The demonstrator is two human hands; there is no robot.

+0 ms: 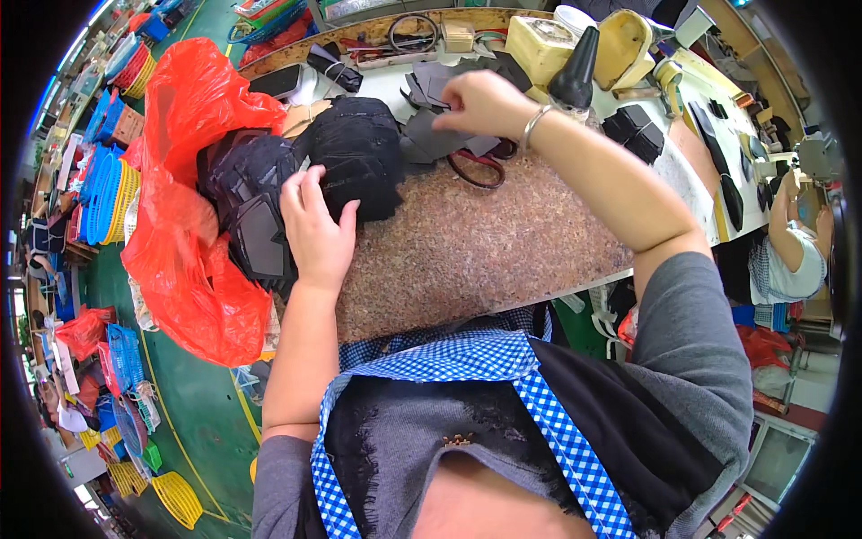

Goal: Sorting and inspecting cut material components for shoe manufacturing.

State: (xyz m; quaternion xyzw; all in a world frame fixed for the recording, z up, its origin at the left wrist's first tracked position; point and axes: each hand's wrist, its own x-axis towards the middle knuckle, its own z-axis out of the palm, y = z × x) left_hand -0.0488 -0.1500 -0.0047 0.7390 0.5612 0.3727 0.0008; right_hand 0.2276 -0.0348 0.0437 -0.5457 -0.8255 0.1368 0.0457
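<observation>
My left hand [316, 235] lies against the near side of a round black bundle [355, 153] of what looks like stacked fabric pieces, its thumb and fingers spread. Beside that hand, more black cut pieces [260, 229] are heaped in a red plastic bag [193, 278]. Farther right, my right hand [485, 108] is bent over loose dark grey flat pieces [431, 139], fingers closed in a pinch. Whatever sits between those fingertips is hidden. Below the grey pieces lie scissors with dark red handles [478, 171], their blades covered.
A speckled brown board [485, 238] covers the near part of the table. Along the back stand a black cone [576, 72], a yellowish block [541, 49] and a phone-like dark object [277, 83]. More black pieces [634, 133] lie right. Another person [795, 251] sits at far right.
</observation>
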